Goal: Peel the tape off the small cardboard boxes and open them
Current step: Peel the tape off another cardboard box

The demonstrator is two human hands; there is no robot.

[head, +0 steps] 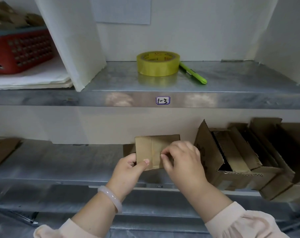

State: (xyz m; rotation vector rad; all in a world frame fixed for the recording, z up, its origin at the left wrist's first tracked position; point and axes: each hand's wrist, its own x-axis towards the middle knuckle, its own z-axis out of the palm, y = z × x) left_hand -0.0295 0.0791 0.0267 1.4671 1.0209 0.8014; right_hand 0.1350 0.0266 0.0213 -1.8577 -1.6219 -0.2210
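A small brown cardboard box [151, 148] is held above the lower metal shelf [60, 162], its taped face turned toward me. My left hand [128, 167] grips its lower left corner, thumb on the front. My right hand [182, 158] pinches at the clear tape strip running down the box's middle, thumb and forefinger tips together on the box's right half. The box's right edge is hidden behind this hand.
Several opened cardboard boxes [231, 157] crowd the lower shelf at right. A flattened box [3, 150] lies at left. On the upper shelf stand a yellow tape roll [157, 63] and a green utility knife [193, 73]; a red basket [20, 50] sits far left.
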